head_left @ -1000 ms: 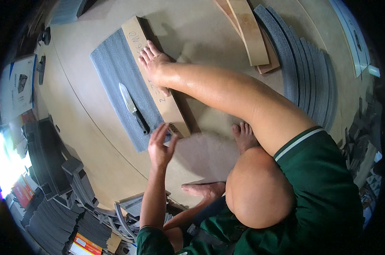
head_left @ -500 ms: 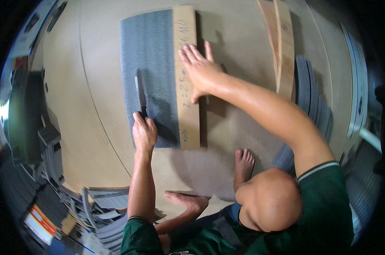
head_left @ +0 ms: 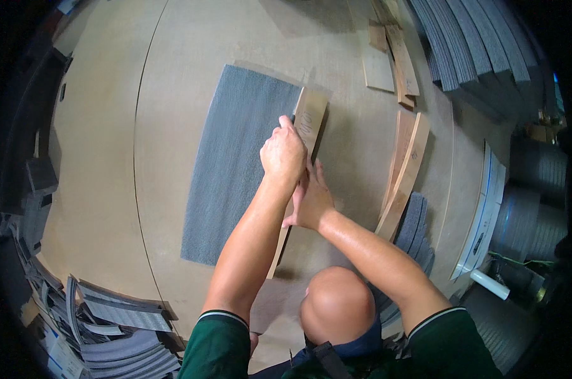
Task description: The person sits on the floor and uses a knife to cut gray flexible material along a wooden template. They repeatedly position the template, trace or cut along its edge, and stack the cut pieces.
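Note:
A grey foam-like sheet (head_left: 235, 164) lies flat on the floor. Along its right side rests a pale wooden board (head_left: 312, 117) with handwriting on it. My left hand (head_left: 282, 151) is closed round the knife (head_left: 293, 118), over the line where board and sheet meet. Most of the knife is hidden by that hand; only a small dark bit of the handle shows plainly. Just below and to the right, my right hand (head_left: 314, 199) lies on the board with fingers stretched out, close against my left wrist.
Loose wooden planks (head_left: 405, 167) and wood offcuts (head_left: 396, 60) lie to the right. Stacked grey sheets (head_left: 469, 44) stand at the far right. A heap of grey strips (head_left: 119, 328) fills the lower left. My bent knee (head_left: 338, 303) is near the board's lower end.
My left hand has brought the knife from the middle of the sheet to the board's edge. My right hand has slid nearer along the board. The view has shifted too.

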`<state>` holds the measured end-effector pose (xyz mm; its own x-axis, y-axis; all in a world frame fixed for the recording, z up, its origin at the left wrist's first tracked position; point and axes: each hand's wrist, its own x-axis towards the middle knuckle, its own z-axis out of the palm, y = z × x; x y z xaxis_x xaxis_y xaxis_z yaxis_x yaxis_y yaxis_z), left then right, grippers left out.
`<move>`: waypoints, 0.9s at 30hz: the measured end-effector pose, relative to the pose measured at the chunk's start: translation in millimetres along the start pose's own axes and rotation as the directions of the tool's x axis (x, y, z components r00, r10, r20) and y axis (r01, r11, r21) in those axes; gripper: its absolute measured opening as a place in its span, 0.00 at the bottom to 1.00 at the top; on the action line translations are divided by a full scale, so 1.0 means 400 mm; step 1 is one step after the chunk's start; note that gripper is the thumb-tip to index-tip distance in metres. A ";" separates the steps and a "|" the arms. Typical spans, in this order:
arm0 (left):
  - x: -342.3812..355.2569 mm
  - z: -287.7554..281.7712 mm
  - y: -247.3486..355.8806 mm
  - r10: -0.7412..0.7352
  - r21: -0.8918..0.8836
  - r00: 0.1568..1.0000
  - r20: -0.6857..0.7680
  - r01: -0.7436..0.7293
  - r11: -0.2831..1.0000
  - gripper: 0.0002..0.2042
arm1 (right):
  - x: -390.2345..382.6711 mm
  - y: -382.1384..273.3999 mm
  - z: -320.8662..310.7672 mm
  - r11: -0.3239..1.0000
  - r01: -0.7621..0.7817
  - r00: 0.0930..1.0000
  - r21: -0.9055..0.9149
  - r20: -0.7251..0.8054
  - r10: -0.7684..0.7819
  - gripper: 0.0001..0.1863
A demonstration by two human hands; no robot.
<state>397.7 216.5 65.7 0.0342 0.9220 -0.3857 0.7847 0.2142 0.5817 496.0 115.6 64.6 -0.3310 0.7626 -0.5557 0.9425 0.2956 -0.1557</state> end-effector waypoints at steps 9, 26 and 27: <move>0.076 0.005 0.038 -0.032 0.028 0.995 0.093 0.029 0.999 0.10 | 0.016 0.021 0.062 0.989 0.142 0.952 -0.030 -0.270 -0.145 0.69; -0.291 0.031 -0.220 -0.085 0.047 0.964 0.251 0.076 0.996 0.11 | 0.024 -0.045 -0.023 0.972 -0.075 0.997 -0.223 0.013 0.080 0.81; -0.350 0.030 -0.251 -0.122 0.067 0.955 0.270 0.108 0.992 0.10 | 0.026 -0.049 -0.028 0.970 -0.076 0.997 -0.233 0.012 0.081 0.82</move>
<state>321.7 62.2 52.6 0.1039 0.7672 -0.6329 0.8235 0.2905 0.4873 473.7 124.3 71.1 -0.2533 0.7769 -0.5764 0.9283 0.3629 0.0812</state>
